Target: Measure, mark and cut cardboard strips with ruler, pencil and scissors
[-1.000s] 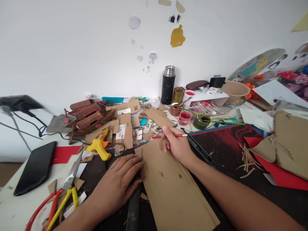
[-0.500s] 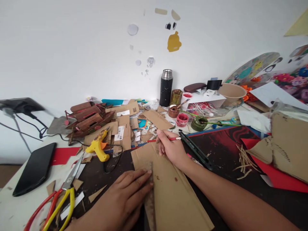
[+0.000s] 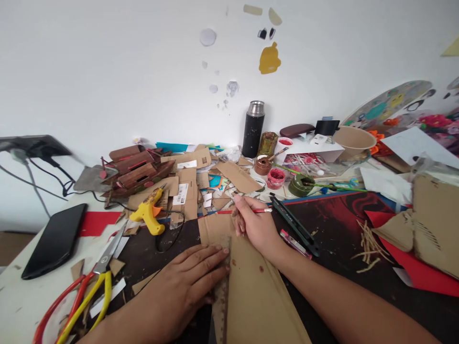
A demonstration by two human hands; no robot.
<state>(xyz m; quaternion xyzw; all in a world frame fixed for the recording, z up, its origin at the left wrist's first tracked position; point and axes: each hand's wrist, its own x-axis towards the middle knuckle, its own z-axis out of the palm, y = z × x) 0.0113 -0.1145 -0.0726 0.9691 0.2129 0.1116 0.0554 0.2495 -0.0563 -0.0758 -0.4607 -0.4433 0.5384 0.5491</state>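
My left hand (image 3: 195, 282) lies flat with its fingers stretched out, pressing a worn, see-through ruler (image 3: 222, 306) onto a long piece of brown cardboard (image 3: 260, 298). The ruler runs along the cardboard's left side. Closed around a thin red pencil (image 3: 260, 210), my right hand (image 3: 255, 227) rests on the cardboard's far part. The pencil lies nearly level, its white eraser end pointing right. Just right of that hand are a dark green utility knife (image 3: 296, 227) and a small pink packet (image 3: 294, 243).
Scissors (image 3: 102, 267), a yellow glue gun (image 3: 148, 215) and a black phone (image 3: 55, 241) lie to the left. Behind are cardboard scraps (image 3: 238, 177), brown model boats (image 3: 138, 174), a thermos (image 3: 254, 129) and open paint jars (image 3: 301, 184). Folded cardboard (image 3: 435, 220) stands at right.
The whole view has shifted slightly, with most things now a little further right. Both hands keep about the same place on the cardboard, and the pencil is still in my right hand.
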